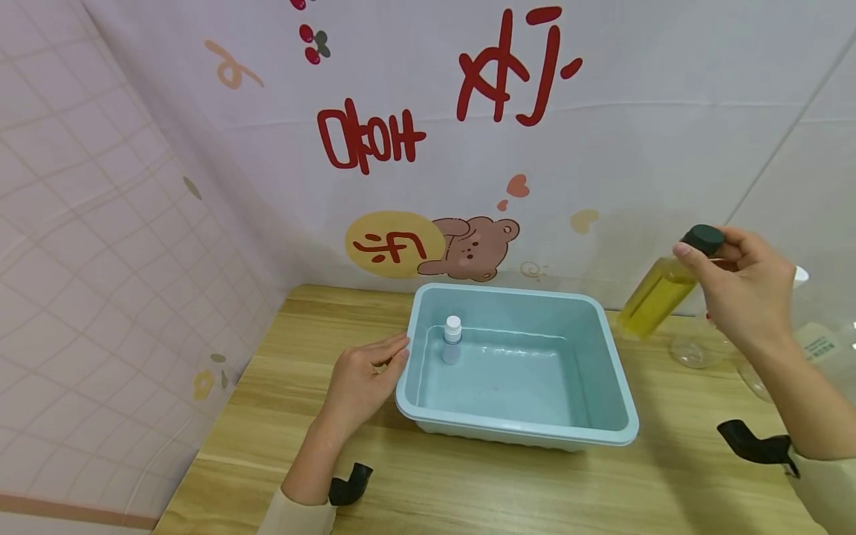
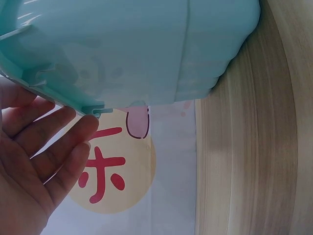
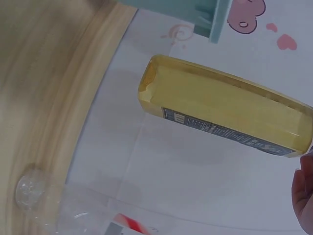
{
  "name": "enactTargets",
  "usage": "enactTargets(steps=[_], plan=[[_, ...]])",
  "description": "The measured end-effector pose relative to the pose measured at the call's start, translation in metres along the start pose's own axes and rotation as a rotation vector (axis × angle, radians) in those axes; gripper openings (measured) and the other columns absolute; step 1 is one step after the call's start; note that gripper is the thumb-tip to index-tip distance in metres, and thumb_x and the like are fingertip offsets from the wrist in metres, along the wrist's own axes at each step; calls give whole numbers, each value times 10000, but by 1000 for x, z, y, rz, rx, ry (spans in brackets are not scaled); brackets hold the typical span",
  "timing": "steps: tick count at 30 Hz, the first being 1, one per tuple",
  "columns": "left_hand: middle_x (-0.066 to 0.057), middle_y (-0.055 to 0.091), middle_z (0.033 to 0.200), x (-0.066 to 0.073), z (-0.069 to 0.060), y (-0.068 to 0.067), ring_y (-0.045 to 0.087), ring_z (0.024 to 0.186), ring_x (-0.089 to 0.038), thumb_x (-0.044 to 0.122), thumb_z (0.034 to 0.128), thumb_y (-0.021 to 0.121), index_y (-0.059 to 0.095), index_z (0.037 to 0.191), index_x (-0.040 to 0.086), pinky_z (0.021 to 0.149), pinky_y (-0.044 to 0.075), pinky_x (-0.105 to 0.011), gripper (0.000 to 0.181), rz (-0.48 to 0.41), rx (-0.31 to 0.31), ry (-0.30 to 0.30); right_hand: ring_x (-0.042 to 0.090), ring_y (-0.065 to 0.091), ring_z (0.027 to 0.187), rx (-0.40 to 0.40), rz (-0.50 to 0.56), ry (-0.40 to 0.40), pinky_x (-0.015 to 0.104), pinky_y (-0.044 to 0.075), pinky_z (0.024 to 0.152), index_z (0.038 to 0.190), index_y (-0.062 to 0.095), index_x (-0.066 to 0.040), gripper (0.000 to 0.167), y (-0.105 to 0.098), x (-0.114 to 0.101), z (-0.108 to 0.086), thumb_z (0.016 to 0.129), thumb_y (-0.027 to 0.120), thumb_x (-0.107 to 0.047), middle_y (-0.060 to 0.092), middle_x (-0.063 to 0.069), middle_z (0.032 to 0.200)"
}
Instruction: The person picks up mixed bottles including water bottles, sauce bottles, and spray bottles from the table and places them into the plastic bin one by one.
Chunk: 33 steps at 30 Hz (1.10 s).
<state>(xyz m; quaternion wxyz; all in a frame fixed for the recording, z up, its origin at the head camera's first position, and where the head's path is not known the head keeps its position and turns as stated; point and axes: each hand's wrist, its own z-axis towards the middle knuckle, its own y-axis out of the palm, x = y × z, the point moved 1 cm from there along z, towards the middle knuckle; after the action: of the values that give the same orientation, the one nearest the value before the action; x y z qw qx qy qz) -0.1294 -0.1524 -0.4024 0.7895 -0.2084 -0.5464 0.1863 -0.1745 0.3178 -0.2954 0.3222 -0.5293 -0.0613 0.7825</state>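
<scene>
A light blue plastic basin (image 1: pixel 521 429) stands on the wooden table, with a small white-capped bottle (image 1: pixel 452 342) upright inside at its left. My left hand (image 1: pixel 364 379) touches the basin's left rim; in the left wrist view the fingers of that hand (image 2: pixel 44 142) lie against the rim from outside, fairly straight. To the right of the basin, my right hand (image 1: pixel 752 286) grips a bottle of yellow liquid (image 1: pixel 655 297) by its dark green cap, held tilted above the table. The right wrist view shows the bottle (image 3: pixel 225 105) with a dark label, and part of the hand (image 3: pixel 304 196) at its cap end.
Clear plastic bottles (image 1: pixel 689 351) stand on the table to the right, partly behind my right arm; one with a pale label (image 1: pixel 819 345) is at the far right. A white wall covering with red characters and a bear (image 1: pixel 476 249) rises behind the wooden table (image 1: pixel 267 401).
</scene>
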Motion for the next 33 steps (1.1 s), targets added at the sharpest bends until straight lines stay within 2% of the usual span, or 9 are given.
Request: enactTargets(steps=[4, 8, 11, 15, 21, 28, 33], plan=[[-27, 722, 1287, 0, 0, 1, 679, 1211, -215, 182, 1001, 715, 774, 1254, 96, 822, 634, -379, 274, 4, 10, 18, -76, 607, 683, 10, -43, -35, 160, 403, 374, 1115, 621, -372, 316, 1, -9, 1, 955, 782, -153, 663, -315, 842], [-28, 723, 1286, -1, -1, 1, 680, 1211, -220, 182, 995, 725, 776, 1252, 96, 814, 636, -374, 276, 3, 13, 22, -90, 609, 834, 24, -84, -69, 106, 447, 629, 1127, 641, -358, 292, 2, -16, 1, 951, 789, -178, 645, -333, 847], [-28, 723, 1287, -2, -1, 1, 679, 1212, -224, 178, 993, 732, 777, 1250, 99, 811, 636, -378, 273, 2, 12, 18, -95, 614, 833, 45, -90, -101, 102, 422, 758, 1142, 670, -321, 278, 2, -22, 1, 945, 797, -172, 646, -339, 844], [-33, 722, 1289, -2, -1, 1, 678, 1215, -228, 177, 994, 732, 776, 1252, 98, 825, 633, -391, 273, 0, 9, 15, -114, 624, 788, 58, -86, -134, 86, 438, 731, 1189, 700, -250, 275, 2, -32, 3, 948, 794, -158, 654, -333, 846], [-20, 720, 1292, -1, -1, 0, 673, 1218, -207, 186, 1000, 721, 773, 1256, 98, 824, 632, -369, 276, 5, 7, 14, -110, 641, 773, 68, -36, -160, 63, 460, 787, 1197, 728, -195, 264, 3, -47, 8, 951, 781, -115, 680, -304, 877], [-26, 718, 1297, 0, -1, -1, 674, 1220, -221, 178, 999, 722, 771, 1261, 92, 812, 634, -362, 280, -2, 2, 8, -53, 665, 650, 82, 51, -157, 80, 465, 648, 1153, 768, -161, 256, 6, -66, 12, 917, 807, -70, 732, -214, 838], [-27, 718, 1298, 0, -1, -1, 672, 1222, -213, 184, 1000, 720, 771, 1261, 97, 813, 633, -355, 280, -2, -1, 6, -27, 678, 655, 88, 100, -201, 81, 487, 639, 1163, 774, -89, 270, 13, -79, 12, 901, 808, -29, 748, -174, 853]])
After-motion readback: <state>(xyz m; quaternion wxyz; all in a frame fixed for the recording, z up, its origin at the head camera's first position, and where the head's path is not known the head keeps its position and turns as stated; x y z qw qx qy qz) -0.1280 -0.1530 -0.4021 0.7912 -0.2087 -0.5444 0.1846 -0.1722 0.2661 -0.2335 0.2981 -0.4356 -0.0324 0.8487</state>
